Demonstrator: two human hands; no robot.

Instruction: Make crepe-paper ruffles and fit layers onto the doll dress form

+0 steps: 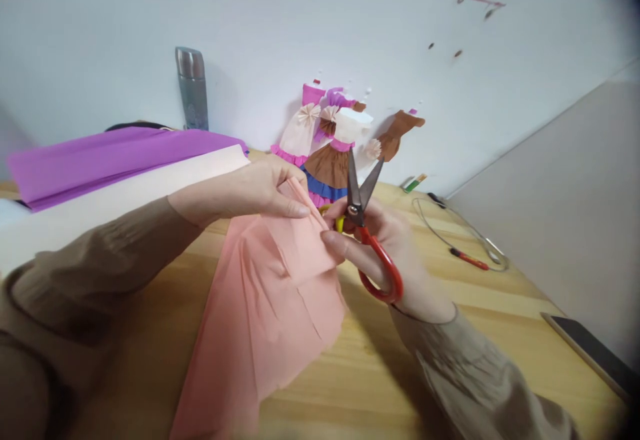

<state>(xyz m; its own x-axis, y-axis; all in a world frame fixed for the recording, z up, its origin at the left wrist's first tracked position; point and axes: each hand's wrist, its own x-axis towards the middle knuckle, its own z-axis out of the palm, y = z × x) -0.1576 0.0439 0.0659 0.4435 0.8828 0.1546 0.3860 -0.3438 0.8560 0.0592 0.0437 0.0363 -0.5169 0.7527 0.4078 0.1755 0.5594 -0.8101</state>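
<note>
Pinching the folded upper part of a sheet of pink paper [280, 313], the left hand [257, 190] has its thumb on top and its fingers curled behind the layers. The paper lies directly in front of that thumb and hangs down below it, toward the body, creased and loose, its lower part spread on the wooden table [380, 387]. On its far side from the left hand, the paper's folded edge meets the right hand [407, 260], whose thumb and fingertips appear to grip it, though the fingers behind are partly hidden. The right hand also holds scissors [356, 211], the red handle looped around its thumb and the blades parted, pointing up and away just beyond the fingertips. A bit of yellow shows between the right fingers; what it belongs to is unclear.

Beyond the left hand, on its outer side, lie purple paper [120, 160] and white paper [125, 203], with a grey flask [194, 90] standing behind them. Past both hands, paper dresses [327, 160] lean against the wall. To the right of the right hand are a thin cable [470, 260] and, nearer the body, a phone [595, 353].
</note>
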